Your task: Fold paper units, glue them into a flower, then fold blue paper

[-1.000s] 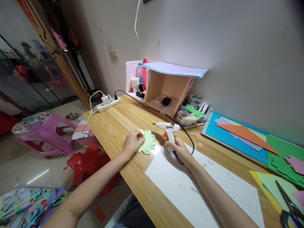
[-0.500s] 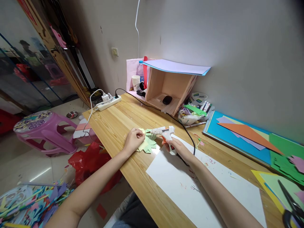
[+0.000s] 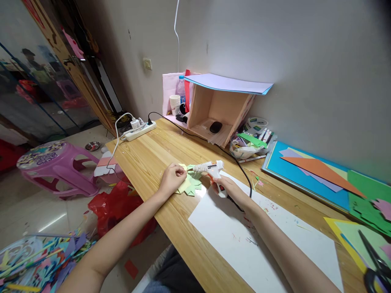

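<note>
Scissors (image 3: 378, 262) at four o'clock run out of view; the left hand (image 3: 173, 178) covers part of the pale paper cutout (image 3: 192, 185).

Along the back of the counter (image 3: 140, 154), the power strip (image 3: 140, 132), cups (image 3: 175, 105), open box (image 3: 207, 106) and bowl (image 3: 240, 153) run left to right, with a mouse (image 3: 216, 127) in the box. Before them, the paper cutouts (image 3: 193, 184) lie left of the large sheet (image 3: 244, 248), and scissors (image 3: 378, 264) to its right. On the floor left of the counter, the stool (image 3: 58, 173) stands behind the bag (image 3: 113, 207).
</note>
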### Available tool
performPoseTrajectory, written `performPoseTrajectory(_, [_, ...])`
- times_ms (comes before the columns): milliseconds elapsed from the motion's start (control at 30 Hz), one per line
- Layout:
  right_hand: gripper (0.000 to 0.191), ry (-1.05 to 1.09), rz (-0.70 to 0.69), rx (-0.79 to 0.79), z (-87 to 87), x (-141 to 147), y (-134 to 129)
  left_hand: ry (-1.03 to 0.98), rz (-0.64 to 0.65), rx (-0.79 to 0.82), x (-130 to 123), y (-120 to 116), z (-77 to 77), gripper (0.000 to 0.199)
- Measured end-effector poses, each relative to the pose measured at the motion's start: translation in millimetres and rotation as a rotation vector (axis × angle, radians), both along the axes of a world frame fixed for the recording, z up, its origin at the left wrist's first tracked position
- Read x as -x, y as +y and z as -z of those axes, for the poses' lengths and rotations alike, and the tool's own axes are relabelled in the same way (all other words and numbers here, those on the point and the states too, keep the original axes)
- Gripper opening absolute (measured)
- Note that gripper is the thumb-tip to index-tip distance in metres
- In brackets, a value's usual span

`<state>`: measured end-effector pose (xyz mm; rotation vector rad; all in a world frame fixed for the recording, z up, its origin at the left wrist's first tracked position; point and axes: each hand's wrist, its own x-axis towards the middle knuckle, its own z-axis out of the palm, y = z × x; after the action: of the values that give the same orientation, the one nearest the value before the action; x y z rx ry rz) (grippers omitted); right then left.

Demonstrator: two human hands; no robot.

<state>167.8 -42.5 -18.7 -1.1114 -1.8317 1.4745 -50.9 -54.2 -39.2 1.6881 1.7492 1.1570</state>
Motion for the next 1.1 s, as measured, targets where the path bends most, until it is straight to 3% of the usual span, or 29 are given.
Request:
performPoseTrajectory(833, [0.034,-0.027,-0.09,-0.015,0.7,-4.0,9.5,-0.003,0.018,-0.018,2.2,0.4,0.5,0.009])
performPoseTrajectory(1100, [0.037,-0.067,-0.031,0.024,-7.8,-3.9,8.3,0.027,0.027,-0.026,1.1,0.0,0.1,0.009])
